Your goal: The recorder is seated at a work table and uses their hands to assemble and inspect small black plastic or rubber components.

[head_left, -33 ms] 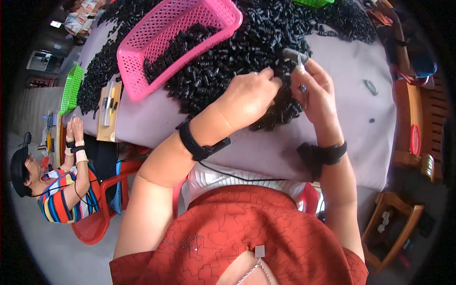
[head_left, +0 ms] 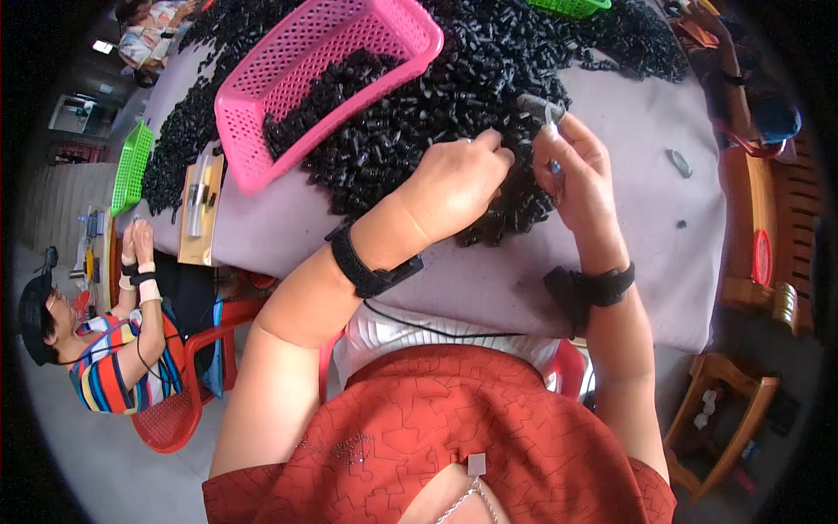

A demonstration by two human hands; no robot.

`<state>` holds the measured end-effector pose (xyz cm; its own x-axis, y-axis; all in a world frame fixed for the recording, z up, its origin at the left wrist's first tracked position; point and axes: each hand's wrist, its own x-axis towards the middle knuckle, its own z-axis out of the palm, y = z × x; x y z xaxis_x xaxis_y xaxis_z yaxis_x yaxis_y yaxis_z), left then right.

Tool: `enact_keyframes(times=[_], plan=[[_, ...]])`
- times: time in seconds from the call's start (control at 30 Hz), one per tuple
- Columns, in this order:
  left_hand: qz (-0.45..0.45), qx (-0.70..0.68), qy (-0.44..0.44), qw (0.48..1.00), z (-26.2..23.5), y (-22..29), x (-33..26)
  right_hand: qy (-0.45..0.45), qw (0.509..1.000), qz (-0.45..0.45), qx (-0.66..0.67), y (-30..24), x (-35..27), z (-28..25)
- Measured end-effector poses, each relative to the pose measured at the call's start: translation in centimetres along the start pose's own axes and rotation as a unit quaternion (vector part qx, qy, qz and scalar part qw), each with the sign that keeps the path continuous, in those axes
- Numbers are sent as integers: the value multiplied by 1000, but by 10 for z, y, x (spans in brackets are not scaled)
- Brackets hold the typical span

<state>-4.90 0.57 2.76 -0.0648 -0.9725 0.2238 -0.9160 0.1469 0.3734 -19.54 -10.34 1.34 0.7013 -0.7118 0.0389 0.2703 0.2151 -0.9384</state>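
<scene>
Over the near edge of a heap of small black pieces (head_left: 384, 148), my left hand (head_left: 461, 183) is closed, its fingers curled and their tips hidden beneath it. Just to its right, my right hand (head_left: 583, 175) is raised with thumb and fingers pinched together. A small whitish bit (head_left: 550, 122) shows at the right thumb tip; its kind is too small to make out. At the right fingertips there is a grey sleeve-like piece (head_left: 537, 106), resting against or over a finger. The two hands are close together but apart.
A pink perforated basket (head_left: 249, 166) with black pieces stands at the left of the heap. A board with a clear tube (head_left: 199, 205) lies by the left edge. On the right of the cloth lies a grey-green scrap (head_left: 679, 163). A co-worker (head_left: 113, 358) sits at left.
My left fingertips have drawn back very slightly from my right hand. My right hand has barely moved, and the grey piece at its fingertips sits slightly lower.
</scene>
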Motion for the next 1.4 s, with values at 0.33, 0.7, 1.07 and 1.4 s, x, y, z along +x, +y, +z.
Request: enact_keyframes(times=[0.33, 0.7, 1.07, 1.4], plan=[[-87, -221, 43, 970, -11, -31, 10, -24, 999, 32, -20, -4, 1, 0], [-213, -656, 13, 724, -2, -37, -1, -87, 989, -1, -118, -6, -6, 16], [-186, -739, -56, 645, 3, -40, -4, -127, 981, 37, -144, -10, -6, 12], [-220, -793, -68, 564, 10, -43, -6, -109, 929, -51, -351, -8, -6, 10]])
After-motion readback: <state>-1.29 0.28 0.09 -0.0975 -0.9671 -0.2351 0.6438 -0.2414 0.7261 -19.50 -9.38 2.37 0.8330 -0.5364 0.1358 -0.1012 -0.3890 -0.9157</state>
